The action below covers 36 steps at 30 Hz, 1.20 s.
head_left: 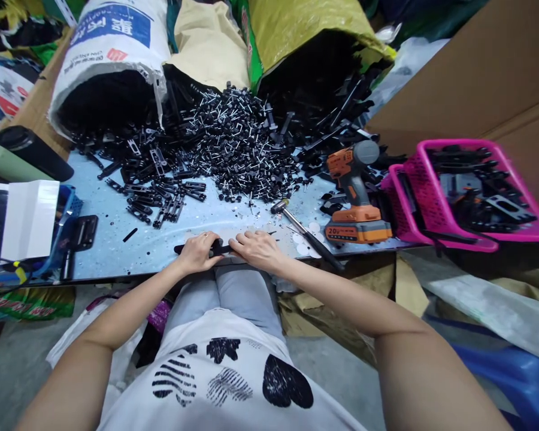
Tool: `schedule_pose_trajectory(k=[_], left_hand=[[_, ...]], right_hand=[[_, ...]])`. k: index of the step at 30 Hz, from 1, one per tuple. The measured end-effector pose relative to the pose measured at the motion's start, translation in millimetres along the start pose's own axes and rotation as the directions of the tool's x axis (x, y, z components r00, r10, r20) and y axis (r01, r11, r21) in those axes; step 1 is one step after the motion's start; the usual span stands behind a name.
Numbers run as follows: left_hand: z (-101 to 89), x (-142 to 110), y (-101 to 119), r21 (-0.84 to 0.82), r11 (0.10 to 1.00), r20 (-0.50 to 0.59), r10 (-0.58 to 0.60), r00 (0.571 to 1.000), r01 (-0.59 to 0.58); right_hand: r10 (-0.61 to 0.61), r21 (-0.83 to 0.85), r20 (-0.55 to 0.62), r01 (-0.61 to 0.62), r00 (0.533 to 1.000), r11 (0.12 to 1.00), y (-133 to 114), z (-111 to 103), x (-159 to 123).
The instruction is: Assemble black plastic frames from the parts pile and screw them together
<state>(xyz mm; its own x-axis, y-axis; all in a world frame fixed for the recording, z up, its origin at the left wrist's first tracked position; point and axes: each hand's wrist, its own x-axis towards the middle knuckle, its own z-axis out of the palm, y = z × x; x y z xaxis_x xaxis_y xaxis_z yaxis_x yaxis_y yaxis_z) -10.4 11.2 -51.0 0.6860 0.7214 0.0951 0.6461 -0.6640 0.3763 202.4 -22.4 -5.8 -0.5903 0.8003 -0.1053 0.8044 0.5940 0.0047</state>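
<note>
At the table's front edge my left hand (197, 252) is closed around a black plastic part (224, 249), its thumb and fingers gripping it. One dark end of the part sticks out to the left of that hand. My right hand (256, 249) is closed at the part's other end, with its fingers bent over it; how much it grips is hidden. A hammer (303, 228) with a black handle lies just right of my right hand. Beyond both hands rises a heap of black-headed screws or pins (242, 146), with black plastic clips (161, 197) to its left.
An orange cordless drill (353, 197) stands on the right, beside pink baskets (480, 146) of black parts. Open sacks (112, 48) line the back of the blue table (110, 251). A blue basket (69, 206) and a black bottle (36, 152) are at the left.
</note>
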Motion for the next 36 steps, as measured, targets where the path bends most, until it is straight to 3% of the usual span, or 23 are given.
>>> schedule_pose_trajectory(k=[3,6,8,10,13,15,17,19,21,24,26,28,30,32,36], left_hand=[[-0.3,-1,1,-0.005,1.0,-0.022,-0.02,1.0,0.02],[-2.2,6,5,-0.008,0.999,0.065,-0.053,0.996,0.054],[-3.9,23,5,-0.025,0.999,0.159,-0.034,0.987,0.038],[-4.9,52,2,-0.033,0.997,0.152,-0.059,0.987,0.065],[-4.2,109,-10,0.008,0.971,-0.017,-0.241,0.97,0.241],[-3.1,139,-18,0.024,0.948,-0.034,-0.317,0.948,0.318],[-3.1,150,-26,0.024,0.94,-0.019,-0.339,0.941,0.339],[-4.4,139,-34,0.021,0.939,-0.024,-0.344,0.939,0.344],[-5.9,112,-43,0.015,0.939,-0.057,-0.343,0.938,0.344],[-5.2,66,-52,0.017,0.942,-0.105,-0.332,0.937,0.336],[-2.2,45,-55,0.044,0.945,-0.078,-0.321,0.944,0.325],[0.9,36,-56,0.081,0.945,-0.033,-0.314,0.949,0.316],[1.8,34,-56,0.107,0.94,-0.028,-0.323,0.946,0.324],[0.3,31,-55,0.132,0.931,-0.039,-0.337,0.941,0.34],[-4.6,18,-57,0.14,0.944,-0.021,-0.299,0.954,0.299]], right_hand=[[-0.017,-0.026,-0.032,0.016,0.999,1.0,4,1,2],[-0.009,-0.002,-0.014,0.009,1.0,1.0,12,14,-2],[-0.004,0.048,0.01,0.004,1.0,0.999,22,24,-5],[0.018,0.106,0.01,-0.019,1.0,0.994,36,31,-3],[0.225,0.146,-0.055,-0.215,0.973,0.966,61,33,17],[0.441,0.173,-0.077,-0.423,0.894,0.889,77,30,38],[0.554,0.207,-0.046,-0.534,0.831,0.819,88,27,56],[0.544,0.288,-0.032,-0.514,0.838,0.808,92,27,63],[0.489,0.488,-0.102,-0.385,0.866,0.783,85,30,56],[0.448,0.833,-0.193,-0.096,0.873,0.545,62,41,37],[0.457,0.926,-0.187,0.001,0.87,0.377,45,49,27],[0.487,0.956,-0.185,0.041,0.854,0.291,32,55,22],[0.51,0.954,-0.21,0.061,0.834,0.293,25,57,22],[0.499,0.931,-0.254,0.071,0.829,0.357,23,57,21],[0.42,0.883,-0.329,0.117,0.846,0.455,20,53,17]])
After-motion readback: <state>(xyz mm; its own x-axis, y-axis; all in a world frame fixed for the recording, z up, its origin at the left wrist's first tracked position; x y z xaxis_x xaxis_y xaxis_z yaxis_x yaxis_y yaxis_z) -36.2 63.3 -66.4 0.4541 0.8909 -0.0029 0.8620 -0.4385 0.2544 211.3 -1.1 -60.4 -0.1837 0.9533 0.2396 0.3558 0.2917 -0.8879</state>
